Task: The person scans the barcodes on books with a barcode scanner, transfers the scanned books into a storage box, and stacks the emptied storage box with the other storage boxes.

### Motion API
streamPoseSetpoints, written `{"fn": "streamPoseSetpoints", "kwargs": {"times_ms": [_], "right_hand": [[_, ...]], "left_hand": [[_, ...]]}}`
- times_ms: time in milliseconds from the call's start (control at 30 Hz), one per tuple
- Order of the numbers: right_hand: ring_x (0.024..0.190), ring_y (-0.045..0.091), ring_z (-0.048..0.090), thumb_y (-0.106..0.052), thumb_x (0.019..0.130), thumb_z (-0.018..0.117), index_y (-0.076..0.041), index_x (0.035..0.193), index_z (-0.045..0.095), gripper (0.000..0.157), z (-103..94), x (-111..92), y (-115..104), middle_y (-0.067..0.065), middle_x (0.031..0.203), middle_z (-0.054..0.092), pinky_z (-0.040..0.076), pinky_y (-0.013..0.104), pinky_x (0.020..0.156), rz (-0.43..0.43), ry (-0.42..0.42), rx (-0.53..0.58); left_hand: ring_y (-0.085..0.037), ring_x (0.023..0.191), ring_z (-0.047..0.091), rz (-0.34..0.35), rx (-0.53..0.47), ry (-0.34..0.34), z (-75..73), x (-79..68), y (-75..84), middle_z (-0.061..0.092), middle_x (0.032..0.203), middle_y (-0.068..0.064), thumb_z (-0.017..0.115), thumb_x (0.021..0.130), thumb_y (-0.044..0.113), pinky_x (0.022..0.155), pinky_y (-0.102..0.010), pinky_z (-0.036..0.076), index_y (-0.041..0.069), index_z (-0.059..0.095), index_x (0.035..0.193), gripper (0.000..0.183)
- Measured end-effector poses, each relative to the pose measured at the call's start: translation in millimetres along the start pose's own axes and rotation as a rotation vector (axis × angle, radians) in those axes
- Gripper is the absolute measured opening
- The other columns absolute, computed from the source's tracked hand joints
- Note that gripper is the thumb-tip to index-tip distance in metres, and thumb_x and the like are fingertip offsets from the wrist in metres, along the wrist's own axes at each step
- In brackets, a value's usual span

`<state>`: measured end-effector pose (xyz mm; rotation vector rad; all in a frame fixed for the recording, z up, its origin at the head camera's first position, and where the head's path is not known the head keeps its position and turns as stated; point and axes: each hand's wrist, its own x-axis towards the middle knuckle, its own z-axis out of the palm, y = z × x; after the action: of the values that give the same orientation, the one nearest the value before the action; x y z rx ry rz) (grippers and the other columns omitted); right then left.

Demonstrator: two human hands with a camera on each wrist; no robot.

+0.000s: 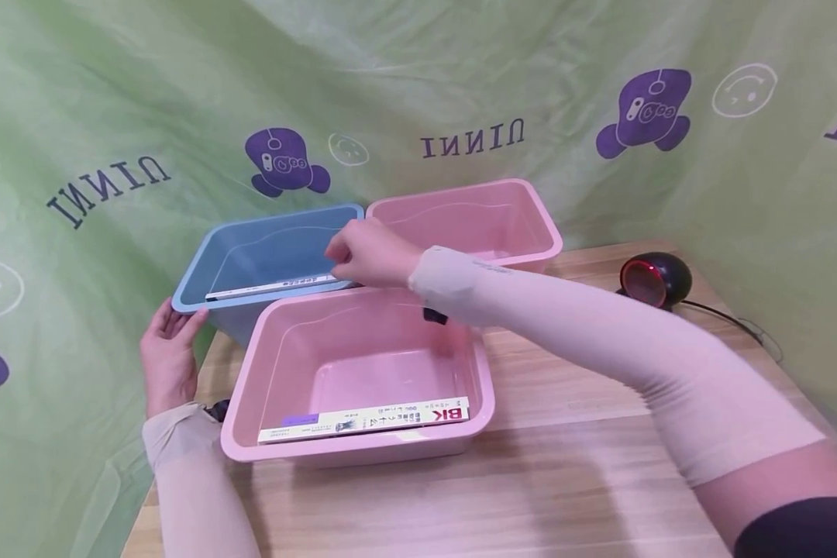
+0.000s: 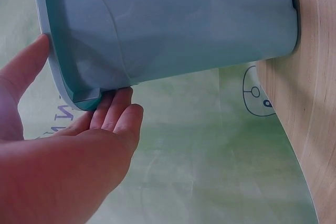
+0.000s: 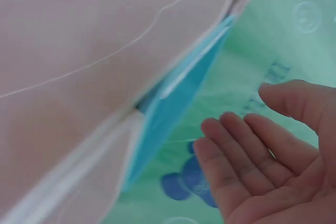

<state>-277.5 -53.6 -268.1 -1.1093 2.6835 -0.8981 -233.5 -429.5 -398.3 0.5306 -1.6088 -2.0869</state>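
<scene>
At the left corner of a blue plastic bin [image 1: 279, 248], my left hand [image 1: 170, 360] holds the rim. In the left wrist view, the thumb [image 2: 32, 61] lies against the rim and the other fingers are tucked under the corner. Over the bin's right end hovers my right hand [image 1: 377, 254], holding nothing. Its fingers look loosely bent and apart from the bins in the right wrist view. A thin white-spined book [image 1: 272, 287] lies along the near side inside the blue bin. Nearer me, a pink bin [image 1: 289, 349] contains a white book [image 1: 366, 419] with red lettering.
A second pink bin [image 1: 453, 221] stands at the back, right of the blue one. On the wooden table's [image 1: 565, 449] right side sits a black round device [image 1: 656, 279] with a red-lit ring and a cable. A green printed cloth [image 1: 404, 70] hangs behind.
</scene>
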Motion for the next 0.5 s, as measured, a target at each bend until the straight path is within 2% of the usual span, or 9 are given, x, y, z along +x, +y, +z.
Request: {"fn": "streamPoseSetpoints", "kwargs": {"times_ms": [67, 133, 267, 367, 500], "right_hand": [[0.098, 0.011, 0.074, -0.012, 0.105, 0.077, -0.009, 0.126, 0.084, 0.022, -10.8, -19.7, -4.5, 0.004, 0.111, 0.084, 0.062, 0.021, 0.093, -0.002, -0.022, 0.0], [0.107, 0.013, 0.079, -0.014, 0.104, 0.08, -0.009, 0.132, 0.082, 0.028, -19.5, -40.1, -8.5, 0.006, 0.121, 0.085, 0.065, 0.025, 0.1, -0.009, -0.051, -0.011], [0.101, 0.013, 0.081, -0.013, 0.101, 0.085, -0.009, 0.125, 0.085, 0.025, -28.7, -80.9, -10.6, 0.004, 0.113, 0.087, 0.068, 0.025, 0.095, -0.028, -0.114, -0.002], [0.098, 0.01, 0.08, -0.011, 0.098, 0.086, -0.007, 0.124, 0.085, 0.026, -28.0, -108.7, -7.4, 0.003, 0.11, 0.086, 0.068, 0.024, 0.093, -0.024, -0.176, 0.019], [0.092, 0.005, 0.077, -0.006, 0.095, 0.088, -0.007, 0.118, 0.086, 0.023, -17.5, -137.3, 0.7, 0.0, 0.104, 0.084, 0.067, 0.021, 0.089, -0.042, -0.264, 0.022]], "left_hand": [[-0.016, 0.147, 0.056, -0.003, 0.004, 0.003, 0.0, 0.1, 0.0, 0.056, 0.168, -0.007, 0.084, 0.097, -0.003, 0.098, -0.005, 0.058, 0.01, 0.044, 0.171, 0.086], [-0.016, 0.146, 0.056, -0.005, 0.007, 0.004, 0.1, -0.1, 0.3, 0.057, 0.166, -0.006, 0.084, 0.097, -0.003, 0.1, -0.005, 0.058, 0.011, 0.045, 0.171, 0.085], [-0.014, 0.146, 0.056, -0.019, 0.006, 0.007, 0.3, -0.7, 1.7, 0.058, 0.164, -0.003, 0.086, 0.096, -0.001, 0.11, -0.009, 0.055, 0.013, 0.046, 0.17, 0.085], [-0.014, 0.146, 0.056, -0.03, 0.003, 0.005, 0.6, -1.0, 2.4, 0.057, 0.165, -0.003, 0.087, 0.096, 0.0, 0.117, -0.012, 0.053, 0.014, 0.047, 0.17, 0.085], [-0.014, 0.146, 0.056, -0.031, -0.005, 0.002, 0.4, -2.0, 2.2, 0.059, 0.162, -0.003, 0.087, 0.095, 0.0, 0.112, -0.01, 0.055, 0.013, 0.048, 0.169, 0.085]]}}
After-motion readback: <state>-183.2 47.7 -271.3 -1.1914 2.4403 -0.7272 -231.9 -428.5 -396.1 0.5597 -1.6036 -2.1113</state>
